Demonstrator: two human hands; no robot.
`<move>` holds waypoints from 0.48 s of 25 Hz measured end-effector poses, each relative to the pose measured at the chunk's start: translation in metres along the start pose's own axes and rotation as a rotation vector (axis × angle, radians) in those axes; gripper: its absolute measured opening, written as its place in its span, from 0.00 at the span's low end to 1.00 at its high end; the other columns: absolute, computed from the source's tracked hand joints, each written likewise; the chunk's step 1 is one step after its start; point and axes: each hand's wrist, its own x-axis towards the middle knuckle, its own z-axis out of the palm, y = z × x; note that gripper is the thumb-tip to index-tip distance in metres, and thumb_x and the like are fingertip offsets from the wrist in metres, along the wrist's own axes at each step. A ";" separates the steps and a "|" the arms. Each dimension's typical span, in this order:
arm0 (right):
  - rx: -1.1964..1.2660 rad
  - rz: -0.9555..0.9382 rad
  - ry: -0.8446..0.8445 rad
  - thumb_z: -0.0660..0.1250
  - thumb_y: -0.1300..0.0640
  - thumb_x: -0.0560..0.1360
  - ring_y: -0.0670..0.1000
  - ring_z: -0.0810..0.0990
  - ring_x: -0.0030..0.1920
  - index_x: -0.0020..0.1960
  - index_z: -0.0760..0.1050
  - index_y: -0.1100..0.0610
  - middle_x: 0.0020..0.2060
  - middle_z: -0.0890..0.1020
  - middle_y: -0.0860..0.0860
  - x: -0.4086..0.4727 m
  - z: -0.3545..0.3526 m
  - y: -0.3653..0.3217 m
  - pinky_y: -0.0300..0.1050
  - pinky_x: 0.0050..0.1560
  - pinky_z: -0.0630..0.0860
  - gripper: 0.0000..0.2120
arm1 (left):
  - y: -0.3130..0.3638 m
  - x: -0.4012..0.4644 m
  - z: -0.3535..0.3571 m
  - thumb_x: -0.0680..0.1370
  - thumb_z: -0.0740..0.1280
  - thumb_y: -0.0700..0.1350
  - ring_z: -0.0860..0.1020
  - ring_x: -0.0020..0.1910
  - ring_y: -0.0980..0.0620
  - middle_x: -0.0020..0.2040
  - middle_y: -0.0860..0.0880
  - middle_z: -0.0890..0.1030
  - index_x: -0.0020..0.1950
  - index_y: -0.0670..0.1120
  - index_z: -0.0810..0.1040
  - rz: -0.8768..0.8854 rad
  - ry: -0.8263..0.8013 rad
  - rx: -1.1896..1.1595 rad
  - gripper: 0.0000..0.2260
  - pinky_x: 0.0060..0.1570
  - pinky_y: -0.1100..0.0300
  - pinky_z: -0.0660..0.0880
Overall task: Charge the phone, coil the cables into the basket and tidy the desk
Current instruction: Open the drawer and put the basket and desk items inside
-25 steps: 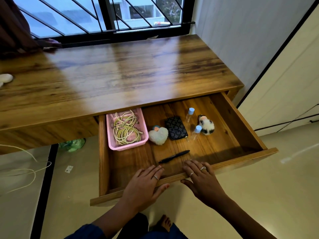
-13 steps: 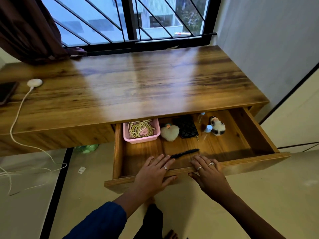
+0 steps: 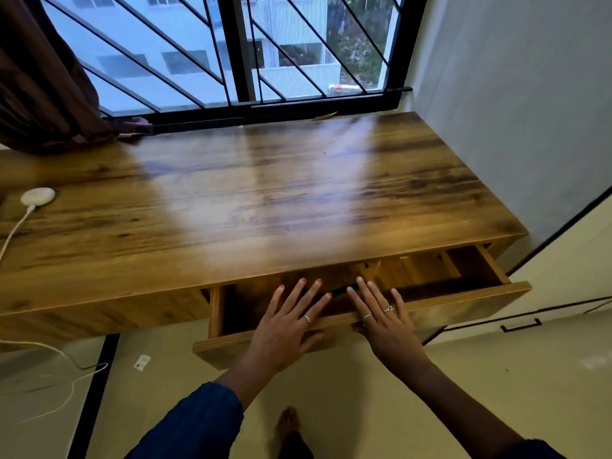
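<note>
We see both hands laid flat on the front panel of the drawer (image 3: 447, 301), gripping nothing. The left hand (image 3: 288, 326) spreads straight fingers over the panel's top edge just left of the frame's centre, a ring on one finger; its thumb lies against the panel face. The right hand (image 3: 385, 321) lies just beside it, fingers likewise straight and reaching over the edge into the drawer, two rings showing (its thumb we cannot make out). A blue sleeve (image 3: 195, 425) covers the left forearm at the bottom of the frame.

The drawer stands only partly out from under the desk (image 3: 265, 200), and its inside is in deep shadow; a thin dark object shows between the two sets of fingertips, but we cannot tell what it is, and we can make out neither basket nor cables in there.

At the left edge of the frame a round white charger puck (image 3: 37, 196) rests on the desk, its white cable (image 3: 10, 236) running off the edge and trailing across the floor at lower left. A dark curtain (image 3: 39, 81) hangs at upper left beside the barred window (image 3: 238, 51).
</note>
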 end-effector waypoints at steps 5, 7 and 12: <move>-0.064 -0.009 0.092 0.68 0.57 0.73 0.54 0.52 0.77 0.77 0.50 0.54 0.77 0.52 0.55 0.032 -0.005 -0.004 0.64 0.71 0.55 0.39 | -0.015 0.021 -0.005 0.78 0.53 0.64 0.47 0.77 0.42 0.79 0.48 0.46 0.78 0.54 0.47 -0.022 0.066 0.071 0.33 0.72 0.40 0.49; -0.092 -0.031 0.140 0.69 0.56 0.73 0.55 0.53 0.77 0.77 0.51 0.56 0.77 0.52 0.56 0.053 -0.009 -0.003 0.63 0.71 0.56 0.39 | -0.030 0.040 -0.007 0.75 0.59 0.65 0.47 0.77 0.42 0.79 0.47 0.46 0.78 0.52 0.47 -0.006 0.076 0.092 0.38 0.72 0.39 0.51; -0.135 -0.089 0.079 0.74 0.49 0.69 0.57 0.56 0.76 0.77 0.49 0.56 0.77 0.55 0.57 0.091 0.002 0.009 0.63 0.70 0.57 0.47 | -0.052 0.084 -0.020 0.75 0.62 0.61 0.40 0.76 0.45 0.78 0.46 0.39 0.77 0.48 0.37 0.042 -0.017 0.095 0.43 0.73 0.41 0.46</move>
